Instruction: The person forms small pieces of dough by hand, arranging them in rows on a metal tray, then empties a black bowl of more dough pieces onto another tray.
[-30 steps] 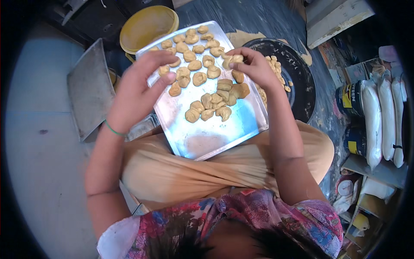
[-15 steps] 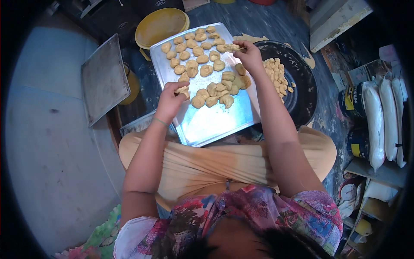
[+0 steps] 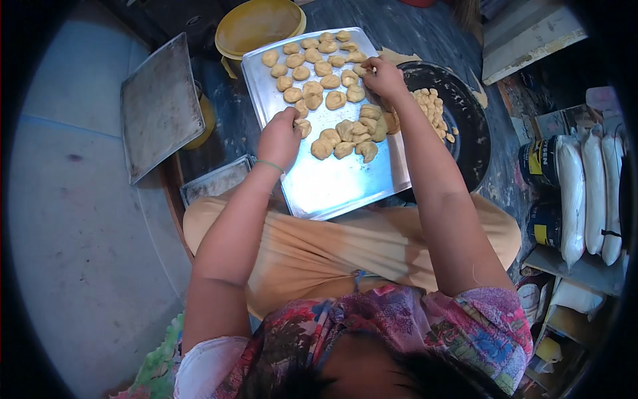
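A silver baking tray (image 3: 319,196) rests across my lap, tilted in view. Rows of flattened yellow-brown dough pieces (image 3: 335,100) cover its far half. A tighter cluster of dough pieces (image 3: 344,131) lies around its middle, some overlapping. At the tray's left edge, my left hand (image 3: 278,138) has its fingers closed about a dough piece (image 3: 303,127); the fingertips are partly hidden. My right hand (image 3: 385,78) reaches over the tray's far right side, thumb and forefinger pinching a small dough piece (image 3: 359,70). Its other fingers are curled.
A wide black pan (image 3: 468,149) holding small dough lumps (image 3: 430,110) stands right of the tray. Beyond the tray's far left corner is a yellow tub (image 3: 256,26). Another metal tray (image 3: 163,110) leans at the left. White bags (image 3: 573,199) stand at the right.
The tray sits slightly farther right and up in view. My right hand has shifted a little left over the tray's dough pieces. My left hand stays at the tray's left edge.
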A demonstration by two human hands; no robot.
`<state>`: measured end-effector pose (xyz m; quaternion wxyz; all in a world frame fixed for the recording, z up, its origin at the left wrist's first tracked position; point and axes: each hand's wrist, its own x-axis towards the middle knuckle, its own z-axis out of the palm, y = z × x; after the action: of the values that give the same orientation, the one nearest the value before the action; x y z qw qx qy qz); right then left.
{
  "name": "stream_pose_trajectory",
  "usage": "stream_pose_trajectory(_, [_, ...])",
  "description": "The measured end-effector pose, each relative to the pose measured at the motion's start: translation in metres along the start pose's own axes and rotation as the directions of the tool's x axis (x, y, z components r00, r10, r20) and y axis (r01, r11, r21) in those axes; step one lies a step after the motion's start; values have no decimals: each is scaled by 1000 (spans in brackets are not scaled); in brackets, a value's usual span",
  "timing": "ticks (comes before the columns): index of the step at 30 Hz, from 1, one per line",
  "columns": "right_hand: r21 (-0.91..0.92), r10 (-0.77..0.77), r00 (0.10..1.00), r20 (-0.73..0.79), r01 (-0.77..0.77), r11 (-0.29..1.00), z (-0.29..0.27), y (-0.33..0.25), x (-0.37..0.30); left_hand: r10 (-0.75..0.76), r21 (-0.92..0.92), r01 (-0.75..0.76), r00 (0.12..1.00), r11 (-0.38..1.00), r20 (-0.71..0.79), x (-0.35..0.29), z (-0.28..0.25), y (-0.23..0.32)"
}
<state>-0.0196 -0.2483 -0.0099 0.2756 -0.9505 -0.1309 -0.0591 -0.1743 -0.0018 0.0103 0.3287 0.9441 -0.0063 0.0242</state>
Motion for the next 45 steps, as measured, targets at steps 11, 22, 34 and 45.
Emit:
stream_pose_trajectory(11, [-230, -130, 989, 71, 143, 963, -1, -15, 4, 23, 37, -28, 992, 999, 125, 4, -12, 6])
stream_pose_trajectory(22, [126, -280, 863, 420, 250, 960, -21, -66, -84, 6, 102, -17, 994, 995, 106, 7, -12, 10])
stream_pose_trajectory(34, [161, -228, 971, 70, 215, 963, 1, -95, -93, 176, 61, -170, 980, 984, -98, 10, 0, 10])
stream_pose_trajectory(45, [157, -208, 903, 375, 159, 975, -13, -80, -99, 111, 448, -95, 994, 889, -9, 12, -2, 20])
